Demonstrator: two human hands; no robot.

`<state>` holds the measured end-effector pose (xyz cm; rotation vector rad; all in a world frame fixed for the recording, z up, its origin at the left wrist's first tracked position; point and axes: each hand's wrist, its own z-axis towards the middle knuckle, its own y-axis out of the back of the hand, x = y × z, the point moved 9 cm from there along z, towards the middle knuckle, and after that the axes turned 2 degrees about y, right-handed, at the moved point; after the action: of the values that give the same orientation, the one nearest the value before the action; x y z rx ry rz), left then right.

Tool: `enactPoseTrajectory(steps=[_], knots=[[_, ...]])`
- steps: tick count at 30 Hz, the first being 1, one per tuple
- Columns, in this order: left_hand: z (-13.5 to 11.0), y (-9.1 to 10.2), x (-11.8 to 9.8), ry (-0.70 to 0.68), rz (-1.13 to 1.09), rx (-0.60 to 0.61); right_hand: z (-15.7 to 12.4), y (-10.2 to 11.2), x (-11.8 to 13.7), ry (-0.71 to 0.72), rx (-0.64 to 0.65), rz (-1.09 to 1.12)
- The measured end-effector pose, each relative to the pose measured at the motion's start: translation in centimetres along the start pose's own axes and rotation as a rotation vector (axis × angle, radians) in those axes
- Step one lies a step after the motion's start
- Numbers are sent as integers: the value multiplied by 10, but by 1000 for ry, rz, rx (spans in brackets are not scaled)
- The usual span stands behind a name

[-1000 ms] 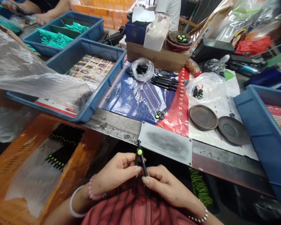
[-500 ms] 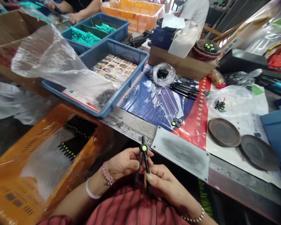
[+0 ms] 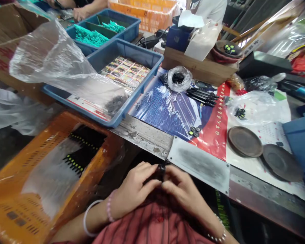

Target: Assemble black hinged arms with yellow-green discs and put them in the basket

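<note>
My left hand (image 3: 137, 186) and my right hand (image 3: 181, 186) meet at the front of the striped shirt, just below the bench edge. Between their fingertips is the black drawing compass (image 3: 161, 169), closed in on from both sides. Only a short dark part of it shows; the legs and the green cap are hidden by fingers and blur. Beyond the hands, on the bench, lie several small round caps (image 3: 194, 131), one with a green face. Further back is a row of black compass parts (image 3: 202, 96), beside a clear bag of black pieces (image 3: 179, 79).
A metal plate (image 3: 199, 164) lines the bench edge. To the left stand a blue tray (image 3: 117, 118) with printed cards and an orange crate (image 3: 91, 179) holding black compasses. Two round dark dishes (image 3: 244, 141) sit at right. A co-worker's hand (image 3: 80, 14) shows at the back.
The compass, earlier upright with its legs spread and green cap showing, has turned and is now mostly covered. Both hands have tilted, backs up, and drawn in around it.
</note>
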<state>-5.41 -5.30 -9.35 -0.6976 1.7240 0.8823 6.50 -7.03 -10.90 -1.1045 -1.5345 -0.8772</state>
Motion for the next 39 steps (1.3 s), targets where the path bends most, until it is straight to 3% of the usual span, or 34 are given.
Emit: enactPoseTrajectory(steps=[3,7,10,16,19,23,26,29,34,39], knots=[[-10,-8,-19,-195,340,-75,-6,28,12,53,-204,6],[-18,-16,-30,-366,373,-175,-10,30,14,78,-228,78],[-16,-16,-35,-401,327,-180,-13,31,6,67,-250,166],[-7,-23,-34,-278,129,-101,-19,37,4,90,-271,157],[1,-27,-16,-46,-211,-66,-18,35,0,80,-238,196],[6,-19,10,224,-850,-247,-16,18,-9,33,-96,198],[2,-12,20,313,-1107,-404,-17,3,-14,2,-11,128],[-2,-11,22,326,-1226,-455,-18,-13,-15,4,75,101],[-5,-6,20,227,-1290,-526,-17,-35,-20,-34,196,108],[-9,1,22,161,-1329,-572,-11,-54,-22,-118,280,238]])
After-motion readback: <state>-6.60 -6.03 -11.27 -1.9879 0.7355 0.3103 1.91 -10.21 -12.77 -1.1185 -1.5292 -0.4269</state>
